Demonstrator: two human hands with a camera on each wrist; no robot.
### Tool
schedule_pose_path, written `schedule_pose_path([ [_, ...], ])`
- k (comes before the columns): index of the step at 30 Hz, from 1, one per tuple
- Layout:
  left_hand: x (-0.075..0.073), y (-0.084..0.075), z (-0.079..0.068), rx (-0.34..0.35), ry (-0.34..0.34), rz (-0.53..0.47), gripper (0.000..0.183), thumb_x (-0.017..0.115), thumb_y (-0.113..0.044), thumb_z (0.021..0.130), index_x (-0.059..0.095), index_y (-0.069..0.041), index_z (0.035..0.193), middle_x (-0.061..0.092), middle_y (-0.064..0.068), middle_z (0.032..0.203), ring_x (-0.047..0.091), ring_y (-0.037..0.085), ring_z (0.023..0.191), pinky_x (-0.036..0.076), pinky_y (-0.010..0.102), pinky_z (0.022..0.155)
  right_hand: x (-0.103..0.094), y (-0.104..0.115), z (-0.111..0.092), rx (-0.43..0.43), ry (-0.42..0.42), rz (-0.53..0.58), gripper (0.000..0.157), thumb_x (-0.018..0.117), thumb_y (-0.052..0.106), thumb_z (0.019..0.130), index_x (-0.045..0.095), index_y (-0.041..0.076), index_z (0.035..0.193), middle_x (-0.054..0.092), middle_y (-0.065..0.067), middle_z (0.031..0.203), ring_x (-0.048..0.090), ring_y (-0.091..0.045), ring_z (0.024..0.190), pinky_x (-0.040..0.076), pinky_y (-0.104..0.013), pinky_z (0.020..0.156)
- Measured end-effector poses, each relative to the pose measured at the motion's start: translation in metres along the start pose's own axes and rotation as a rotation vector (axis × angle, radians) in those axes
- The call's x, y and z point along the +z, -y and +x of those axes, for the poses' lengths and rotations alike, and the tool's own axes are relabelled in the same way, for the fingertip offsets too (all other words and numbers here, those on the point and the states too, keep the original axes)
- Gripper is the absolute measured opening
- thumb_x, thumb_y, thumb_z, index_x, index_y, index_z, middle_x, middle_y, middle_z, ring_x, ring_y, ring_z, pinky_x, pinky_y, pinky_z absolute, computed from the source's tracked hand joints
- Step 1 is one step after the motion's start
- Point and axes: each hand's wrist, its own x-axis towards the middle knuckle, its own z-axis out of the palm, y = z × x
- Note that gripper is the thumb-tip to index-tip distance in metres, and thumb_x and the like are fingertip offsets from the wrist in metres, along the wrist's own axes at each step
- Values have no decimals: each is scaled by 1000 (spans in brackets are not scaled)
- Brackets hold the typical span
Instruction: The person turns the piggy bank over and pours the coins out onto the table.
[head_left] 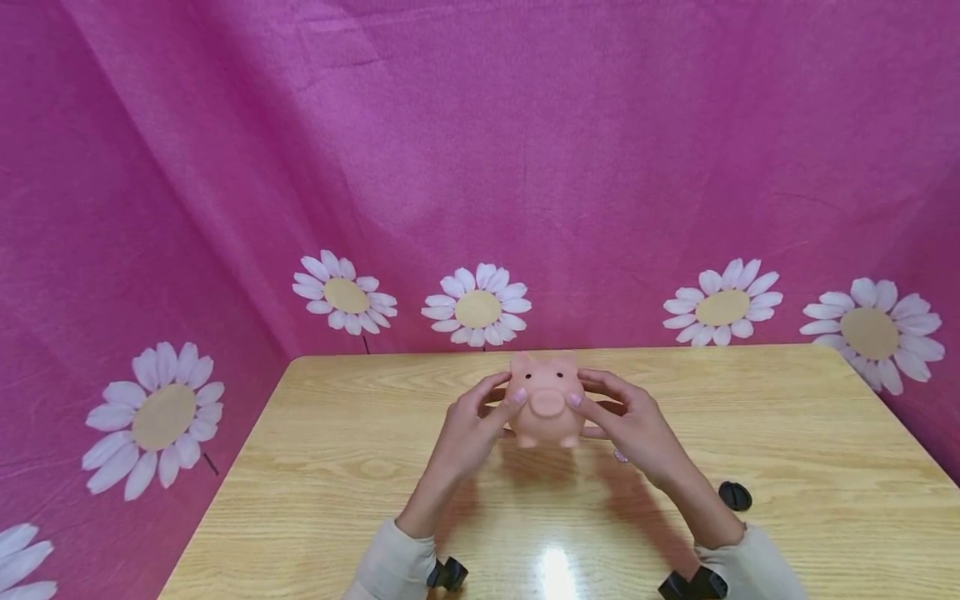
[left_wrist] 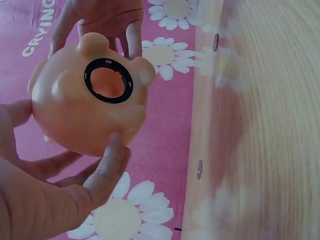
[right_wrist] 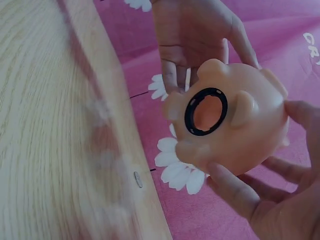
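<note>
A pink piggy bank (head_left: 547,404) is held above the table, its snout toward the head camera. My left hand (head_left: 471,429) grips its left side, thumb on the front by the snout. On the opposite side my right hand (head_left: 640,429) holds it the same way. Both wrist views look at its underside, where a black ring (left_wrist: 87,80) surrounds an uncovered round hole; the inside looks pink. A black round cap (head_left: 735,496) lies on the table to the right of my right hand. One coin (head_left: 621,455) shows beside my right hand.
The wooden table (head_left: 337,467) bears two small coins in the left wrist view, a nearer coin (left_wrist: 200,169) and a farther coin (left_wrist: 216,42). A magenta cloth (head_left: 525,167) with white daisies hangs behind and at the sides. Black wrist mounts (head_left: 447,574) sit at my sleeves.
</note>
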Motion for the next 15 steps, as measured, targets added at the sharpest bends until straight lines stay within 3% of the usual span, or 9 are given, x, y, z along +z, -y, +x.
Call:
schedule_pose_path([
  [3, 1, 3, 1, -59, 13, 15, 63, 65, -53, 105, 61, -11, 151, 72, 22, 135, 77, 27, 105, 68, 50, 84, 3, -1, 1, 59, 2, -13, 55, 68, 32, 107, 56, 5, 153, 60, -28, 151, 67, -41, 132, 68, -36, 76],
  [9, 1, 3, 1, -95, 43, 17, 64, 63, -54, 106, 60, -8, 151, 74, 23, 128, 78, 25, 97, 69, 47, 80, 2, 0, 2, 92, 20, -30, 53, 66, 34, 108, 57, 5, 152, 62, -29, 148, 71, -35, 124, 68, -36, 73],
  [15, 0, 3, 1, -102, 62, 11, 64, 66, -49, 105, 57, -10, 154, 67, 24, 143, 75, 33, 115, 69, 44, 81, -2, -1, 2, 87, 57, -42, 54, 67, 35, 107, 56, 9, 153, 59, -28, 152, 69, -38, 129, 64, -32, 70],
])
